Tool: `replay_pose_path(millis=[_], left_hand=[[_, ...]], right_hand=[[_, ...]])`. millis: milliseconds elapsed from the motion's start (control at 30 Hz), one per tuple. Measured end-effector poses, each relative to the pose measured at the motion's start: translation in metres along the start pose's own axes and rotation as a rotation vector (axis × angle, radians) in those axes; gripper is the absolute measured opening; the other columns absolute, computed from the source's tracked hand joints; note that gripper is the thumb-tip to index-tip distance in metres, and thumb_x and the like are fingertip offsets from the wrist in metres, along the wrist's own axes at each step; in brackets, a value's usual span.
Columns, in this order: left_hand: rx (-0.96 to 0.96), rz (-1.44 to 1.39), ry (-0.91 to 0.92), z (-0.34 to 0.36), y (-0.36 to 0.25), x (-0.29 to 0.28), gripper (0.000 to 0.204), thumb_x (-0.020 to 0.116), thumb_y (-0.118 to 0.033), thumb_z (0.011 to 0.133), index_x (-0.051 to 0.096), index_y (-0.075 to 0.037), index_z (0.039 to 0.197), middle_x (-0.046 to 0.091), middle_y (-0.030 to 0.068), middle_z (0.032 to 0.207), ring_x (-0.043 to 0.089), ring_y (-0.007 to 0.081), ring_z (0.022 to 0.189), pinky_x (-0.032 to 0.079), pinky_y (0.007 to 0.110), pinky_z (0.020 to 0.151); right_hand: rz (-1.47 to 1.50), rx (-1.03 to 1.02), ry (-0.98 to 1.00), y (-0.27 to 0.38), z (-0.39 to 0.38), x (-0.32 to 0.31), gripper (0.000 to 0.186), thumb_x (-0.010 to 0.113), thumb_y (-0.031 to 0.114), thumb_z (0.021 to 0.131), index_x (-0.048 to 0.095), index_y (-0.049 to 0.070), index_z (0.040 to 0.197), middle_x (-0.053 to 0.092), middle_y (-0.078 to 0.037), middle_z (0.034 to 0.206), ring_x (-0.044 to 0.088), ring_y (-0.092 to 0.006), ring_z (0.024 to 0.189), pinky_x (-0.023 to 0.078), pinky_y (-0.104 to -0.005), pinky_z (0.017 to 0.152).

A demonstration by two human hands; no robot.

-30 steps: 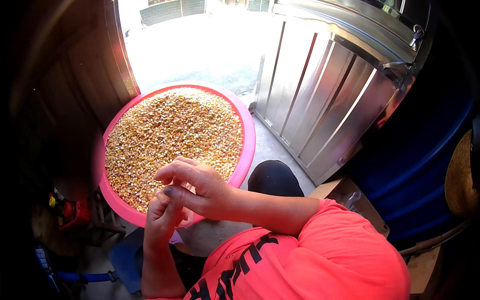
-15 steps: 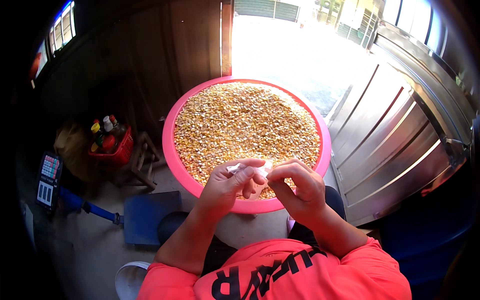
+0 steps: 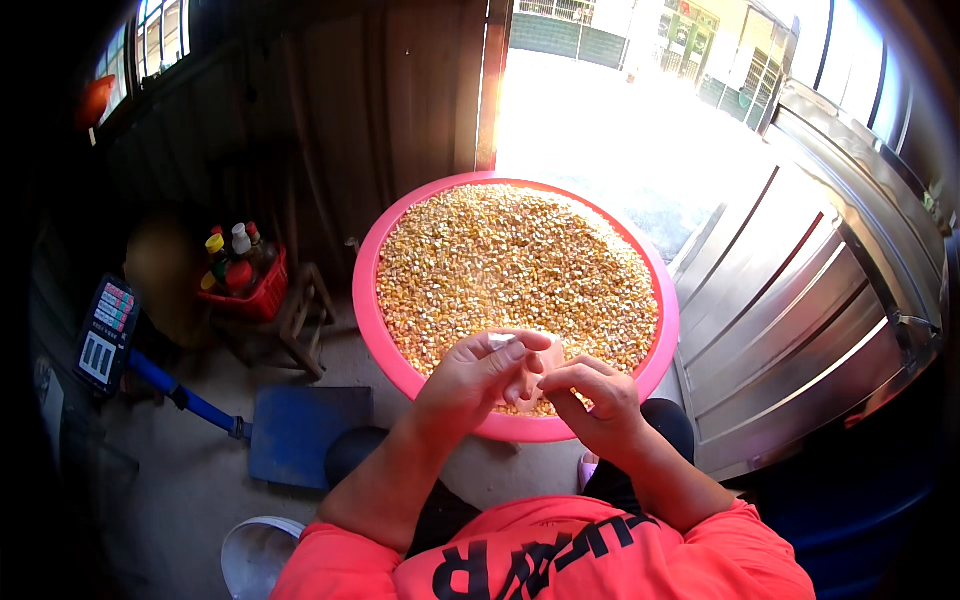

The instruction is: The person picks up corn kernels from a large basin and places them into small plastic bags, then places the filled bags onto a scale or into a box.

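Both hands are over the near rim of a large round pink basin (image 3: 366, 290), filled with yellow and whitish corn kernels (image 3: 510, 265). My left hand (image 3: 470, 375) is closed, thumb against the bent fingers, on a thin see-through plastic film (image 3: 551, 355). A small whitish bit of it shows at the thumb tip. My right hand (image 3: 598, 402) pinches with thumb and forefinger at the film's right side. The film hangs between the hands, with kernels showing through it. Whether it is a bag or a loose sheet, I cannot tell.
On the left, a red basket (image 3: 262, 290) of bottles sits on a wooden stool (image 3: 300, 325). A blue platform scale (image 3: 305, 432) with a display (image 3: 105, 335) stands on the floor near a white bucket (image 3: 262, 560). A metal door (image 3: 800, 330) stands at the right, beside the bright doorway.
The whole view has shifted, so basin and surroundings sit lower and farther right. Less of the whitish crumpled film shows at my left fingers. Both hands stay close together.
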State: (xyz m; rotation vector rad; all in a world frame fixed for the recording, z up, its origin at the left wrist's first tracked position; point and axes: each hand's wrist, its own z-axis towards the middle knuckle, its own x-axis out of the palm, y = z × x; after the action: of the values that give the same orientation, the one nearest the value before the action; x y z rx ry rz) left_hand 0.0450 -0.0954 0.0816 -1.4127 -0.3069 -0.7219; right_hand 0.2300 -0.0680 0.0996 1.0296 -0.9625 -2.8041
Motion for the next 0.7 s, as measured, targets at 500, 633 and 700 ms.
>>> replay_pose_path(millis=[500, 633, 700], left_hand=[[0.946, 1.453, -0.036, -0.001, -0.013, 0.007, 0.033, 0.062, -0.001, 0.073, 0.063, -0.007, 0.105, 0.057, 0.0137, 0.100, 0.058, 0.0315, 0.091, 0.047, 0.040, 0.084], [0.890, 1.370, 0.074, 0.002, -0.007, 0.002, 0.038, 0.059, 0.002, 0.074, 0.061, -0.007, 0.111, 0.052, 0.0173, 0.117, 0.054, 0.0326, 0.106, 0.043, 0.040, 0.092], [0.863, 1.337, 0.103, 0.005, -0.003, 0.002, 0.045, 0.055, 0.008, 0.072, 0.060, -0.007, 0.114, 0.050, 0.0177, 0.121, 0.051, 0.0323, 0.113, 0.042, 0.038, 0.094]], right_hand=[[0.710, 0.346, 0.137, -0.029, 0.004, 0.008, 0.036, 0.050, 0.015, 0.093, 0.042, 0.003, 0.126, 0.057, -0.003, 0.095, 0.055, -0.0065, 0.077, 0.047, -0.0220, 0.069], [0.817, 0.387, 0.143, -0.026, 0.009, 0.004, 0.033, 0.049, 0.022, 0.094, 0.048, 0.002, 0.121, 0.057, -0.001, 0.091, 0.055, -0.0065, 0.081, 0.047, -0.0220, 0.072], [0.842, 0.388, 0.123, -0.024, 0.013, 0.002, 0.030, 0.048, 0.025, 0.094, 0.053, 0.001, 0.112, 0.058, -0.003, 0.088, 0.055, -0.0074, 0.080, 0.046, -0.0227, 0.073]])
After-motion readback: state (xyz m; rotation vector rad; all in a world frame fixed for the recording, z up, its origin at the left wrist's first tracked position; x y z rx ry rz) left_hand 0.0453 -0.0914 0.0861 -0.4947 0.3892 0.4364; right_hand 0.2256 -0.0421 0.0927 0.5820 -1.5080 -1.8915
